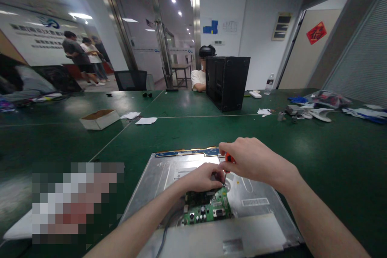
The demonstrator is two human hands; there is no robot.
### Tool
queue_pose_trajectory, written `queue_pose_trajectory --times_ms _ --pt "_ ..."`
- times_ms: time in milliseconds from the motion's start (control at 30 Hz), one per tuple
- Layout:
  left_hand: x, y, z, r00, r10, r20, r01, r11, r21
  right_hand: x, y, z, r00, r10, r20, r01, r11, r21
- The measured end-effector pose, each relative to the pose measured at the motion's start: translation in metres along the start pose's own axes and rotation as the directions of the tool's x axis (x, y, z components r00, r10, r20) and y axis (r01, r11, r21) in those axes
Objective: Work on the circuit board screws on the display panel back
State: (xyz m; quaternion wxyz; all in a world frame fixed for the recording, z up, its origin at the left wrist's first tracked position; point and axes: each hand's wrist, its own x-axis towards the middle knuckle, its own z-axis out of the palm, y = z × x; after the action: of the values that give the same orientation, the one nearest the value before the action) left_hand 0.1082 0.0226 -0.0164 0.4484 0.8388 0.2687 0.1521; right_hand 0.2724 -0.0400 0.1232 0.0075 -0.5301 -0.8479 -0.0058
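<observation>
A silver metal display panel (256, 217) lies flat in front of me, with a green circuit board (208, 209) on its middle. My right hand (250, 161) grips a screwdriver (229, 160) by its red-orange handle. Its thin shaft points down at the upper right corner of the board. Close to the tip, my left hand (202, 177) has its fingers curled together above the board's top edge. What those fingers pinch, if anything, is hidden. Along the panel's far edge runs a narrow blue circuit strip (184, 153). A grey cable (165, 236) leads toward me over the panel.
On the green table (181, 133) stand an open cardboard box (99, 120), white papers (146, 121) and a black computer case (228, 82), with a person seated behind it. Scraps and plastic bags (328, 98) lie at the right, near a bottle (269, 84). A blurred patch covers the left.
</observation>
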Motion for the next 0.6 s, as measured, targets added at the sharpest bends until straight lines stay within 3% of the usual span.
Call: queue_pose_trajectory --times_ms 400,600 --pt "0.0006 0.0022 0.0001 0.998 -0.056 0.004 0.056 0.997 0.050 -0.0026 0.0027 0.0016 0.994 -0.109 -0.026 0.109 0.994 0.024" --pt "0.0006 0.0016 0.0009 1.000 -0.026 -0.004 0.026 0.999 0.034 -0.0014 0.0032 -0.0020 0.999 -0.040 0.002 0.040 0.999 0.004"
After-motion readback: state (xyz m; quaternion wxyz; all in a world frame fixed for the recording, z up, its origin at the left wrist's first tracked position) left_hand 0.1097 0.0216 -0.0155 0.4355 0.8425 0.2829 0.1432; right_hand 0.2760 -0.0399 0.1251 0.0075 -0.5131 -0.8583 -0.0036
